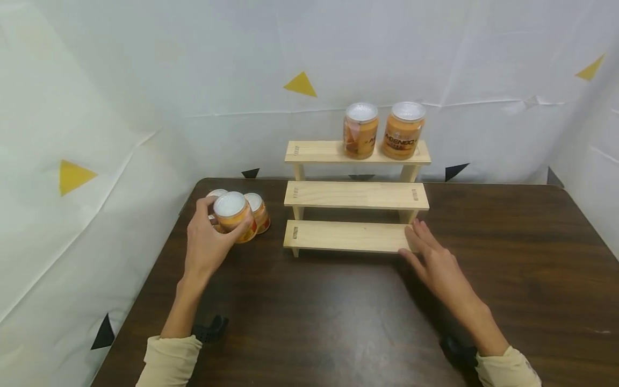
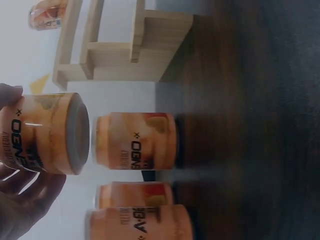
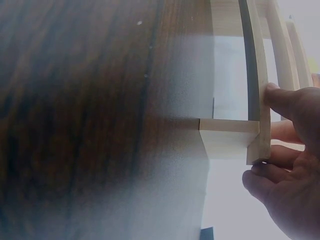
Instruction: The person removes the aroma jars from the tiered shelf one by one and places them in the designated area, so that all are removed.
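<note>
We see the two hands apart. The left hand (image 1: pixel 208 244) is clamped round a can (image 1: pixel 232 212), which it carries above the bench (image 1: pixel 333 317); lower down, just beyond this hand, we count three standing cans (image 2: pixel 135 142) in the left wrist view. The right hand (image 1: pixel 437 263) rests, fingers extended, on the lowest shelf of a wooden stand (image 1: pixel 338 236). Ahead of it, we find two further cans (image 1: pixel 360 141) on the top shelf.
</note>
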### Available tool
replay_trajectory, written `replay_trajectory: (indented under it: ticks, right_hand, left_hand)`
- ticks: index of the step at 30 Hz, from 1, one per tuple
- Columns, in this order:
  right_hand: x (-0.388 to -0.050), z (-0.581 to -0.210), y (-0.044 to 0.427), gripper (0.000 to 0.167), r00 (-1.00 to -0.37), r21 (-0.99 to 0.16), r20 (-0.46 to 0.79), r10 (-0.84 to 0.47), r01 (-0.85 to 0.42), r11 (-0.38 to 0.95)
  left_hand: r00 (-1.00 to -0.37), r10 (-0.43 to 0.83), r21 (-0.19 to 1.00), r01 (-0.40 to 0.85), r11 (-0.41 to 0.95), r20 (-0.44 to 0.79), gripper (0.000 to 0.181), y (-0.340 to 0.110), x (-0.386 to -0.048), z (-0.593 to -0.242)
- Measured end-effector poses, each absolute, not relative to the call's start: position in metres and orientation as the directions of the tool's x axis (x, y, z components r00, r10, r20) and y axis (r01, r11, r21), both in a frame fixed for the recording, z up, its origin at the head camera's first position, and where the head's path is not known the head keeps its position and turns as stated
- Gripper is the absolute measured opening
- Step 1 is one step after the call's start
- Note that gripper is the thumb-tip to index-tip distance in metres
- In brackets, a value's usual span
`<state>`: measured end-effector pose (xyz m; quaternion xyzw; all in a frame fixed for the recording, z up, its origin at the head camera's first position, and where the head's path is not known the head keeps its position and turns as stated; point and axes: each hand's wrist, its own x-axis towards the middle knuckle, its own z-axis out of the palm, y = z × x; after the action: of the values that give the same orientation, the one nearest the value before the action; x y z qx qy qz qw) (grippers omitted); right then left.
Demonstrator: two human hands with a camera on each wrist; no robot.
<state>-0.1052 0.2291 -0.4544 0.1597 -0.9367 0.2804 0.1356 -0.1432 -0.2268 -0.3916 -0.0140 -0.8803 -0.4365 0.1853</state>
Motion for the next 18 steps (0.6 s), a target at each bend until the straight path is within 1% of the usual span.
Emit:
replay_trajectory:
  ticks: [5,11,18]
  right_hand:
    - [-0.105,-0.456,0.229,0.061,-0.900,-0.461,0.371,-0.229,-0.393,0.796]
    - [-0.106,-0.456,0.229,0.062,-0.903,-0.467,0.370,-0.220,-0.385,0.796]
    - [-0.105,-0.456,0.229,0.062,-0.908,-0.480,0.357,-0.218,-0.378,0.792]
  left_hand:
    - [-0.938,-0.141,0.759,0.161,0.631,0.316,0.079,-0.227,-0.140,-0.400]
    - [-0.951,-0.125,0.749,0.136,0.649,0.282,0.081,-0.228,-0.138,-0.412]
    - [-0.960,-0.136,0.728,0.088,0.680,0.243,0.080,-0.225,-0.136,-0.422]
